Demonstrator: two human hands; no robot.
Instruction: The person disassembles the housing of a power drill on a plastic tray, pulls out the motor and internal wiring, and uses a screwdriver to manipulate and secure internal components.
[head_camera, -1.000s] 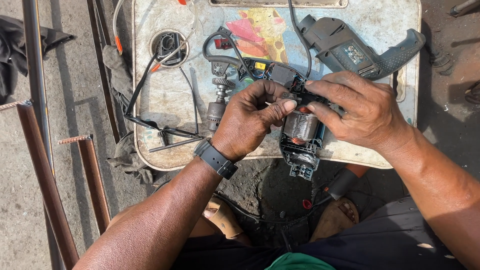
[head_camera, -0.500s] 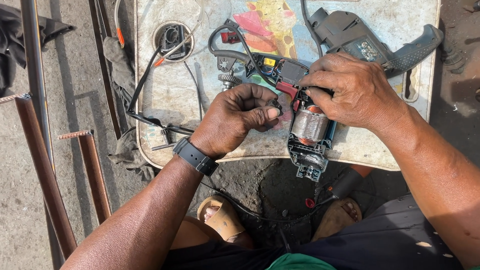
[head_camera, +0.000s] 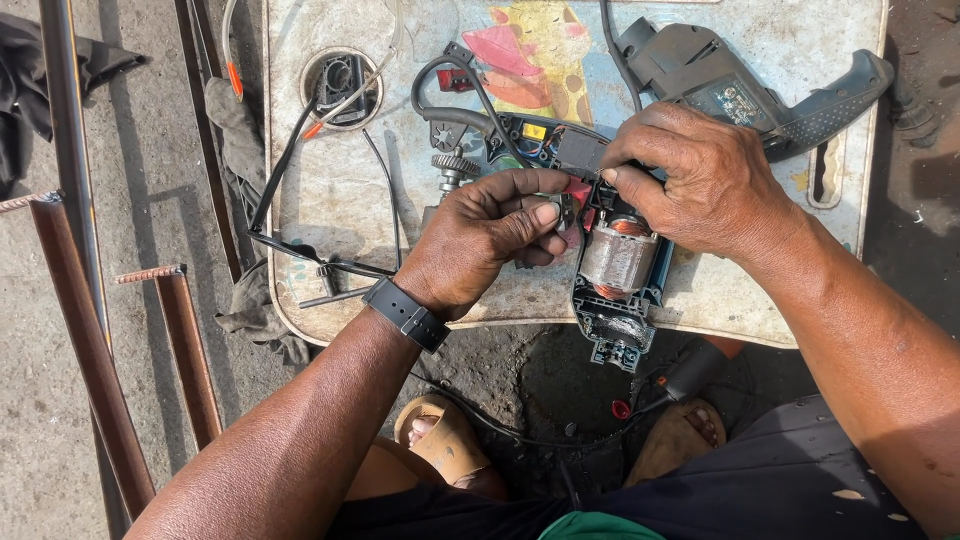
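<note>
Copper-wound motor (head_camera: 618, 258) — just below both hands' fingers (head_camera: 545, 213) — held.

Hard daylight is falling from above, so the scene is reading bright and high in contrast. The pale table (head_camera: 330, 200) is bouncing light and washing out slightly toward its upper edge. Sharp dark shadows are lying on the ground beside the metal bars (head_camera: 90, 350) at the left. The space under the table edge is sitting in deep shade. Skin on the left hand (head_camera: 480, 240) and right hand (head_camera: 700, 180) is showing soft highlights. Focus is holding crisp across the frame; no motion blur is showing.
</note>
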